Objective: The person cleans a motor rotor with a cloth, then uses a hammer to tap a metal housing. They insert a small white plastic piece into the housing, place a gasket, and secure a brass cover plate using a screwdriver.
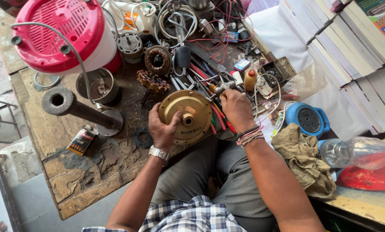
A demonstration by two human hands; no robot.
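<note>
Two bare hands work on a round brass-coloured motor cover (186, 116) at a cluttered repair bench (93, 172).

The left hand (163, 129) is clamped on the cover's left rim, thumb across its face, holding the disc tilted at the bench edge just above the person's lap — its central hub facing up. The right hand (234, 108) is closed round the handle of a small metal tool (221, 87) just beyond the cover's upper right edge, over a scatter of red-handled screwdrivers (220, 120). Near the left hand stand a steel cup (98, 87), a heavy iron pipe stand (78, 109) and a copper-wound stator (158, 60); a pink-and-white appliance (63, 36) sits further back, a blue round device (308, 120) and a rag (306, 159) to the right.
</note>
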